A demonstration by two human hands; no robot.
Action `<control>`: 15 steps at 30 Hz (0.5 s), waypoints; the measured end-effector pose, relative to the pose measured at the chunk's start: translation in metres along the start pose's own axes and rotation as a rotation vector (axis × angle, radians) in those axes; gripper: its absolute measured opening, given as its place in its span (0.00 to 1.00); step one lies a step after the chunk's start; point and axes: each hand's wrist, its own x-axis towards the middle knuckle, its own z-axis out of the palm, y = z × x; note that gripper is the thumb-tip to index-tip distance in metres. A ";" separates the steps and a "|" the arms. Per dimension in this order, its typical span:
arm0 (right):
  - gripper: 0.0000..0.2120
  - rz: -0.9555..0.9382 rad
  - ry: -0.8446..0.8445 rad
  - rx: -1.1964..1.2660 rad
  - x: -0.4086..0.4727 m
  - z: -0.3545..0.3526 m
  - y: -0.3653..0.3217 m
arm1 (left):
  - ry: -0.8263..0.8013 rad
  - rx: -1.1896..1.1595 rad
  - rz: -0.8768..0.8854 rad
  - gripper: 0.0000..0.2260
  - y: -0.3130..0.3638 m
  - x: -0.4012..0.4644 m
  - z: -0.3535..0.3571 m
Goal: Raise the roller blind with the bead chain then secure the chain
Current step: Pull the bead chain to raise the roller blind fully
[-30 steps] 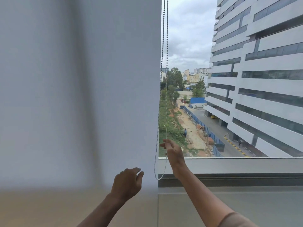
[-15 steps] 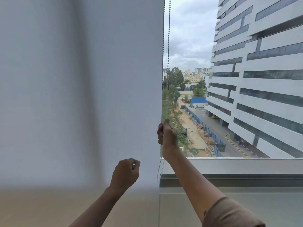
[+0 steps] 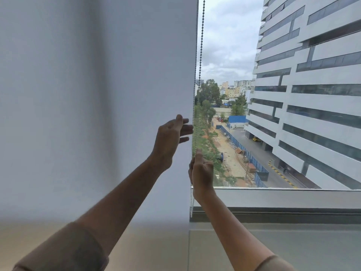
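A white roller blind [image 3: 97,94] covers the left half of the view, its lower edge blurred near the bottom. The bead chain [image 3: 201,45] hangs as two strands along the blind's right edge and loops down beside the window frame. My right hand [image 3: 201,173] is closed around the chain just above the sill. Higher and to the left, my left hand [image 3: 172,135] is raised with fingers spread, its fingertips right beside the left strand but not closed on it.
A grey window frame and sill [image 3: 283,200] runs along the bottom right. Through the glass a tall white building [image 3: 312,94] and a street with trees show. A pale wall lies under the blind.
My left hand has risen from low beside the blind up to the chain and opened its fingers. My right hand, gripping the chain, has come down slightly.
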 end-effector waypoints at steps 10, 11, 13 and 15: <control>0.27 -0.079 -0.020 -0.027 -0.019 0.001 0.000 | -0.050 -0.195 -0.039 0.25 0.097 0.035 0.043; 0.27 -0.073 -0.025 -0.035 -0.020 0.001 0.000 | -0.046 -0.189 -0.049 0.26 0.101 0.035 0.044; 0.27 -0.063 -0.034 -0.045 -0.020 0.001 0.003 | -0.052 -0.175 -0.069 0.27 0.106 0.036 0.047; 0.27 -0.051 -0.036 -0.049 -0.021 -0.001 0.007 | -0.057 -0.201 -0.123 0.30 0.106 0.036 0.049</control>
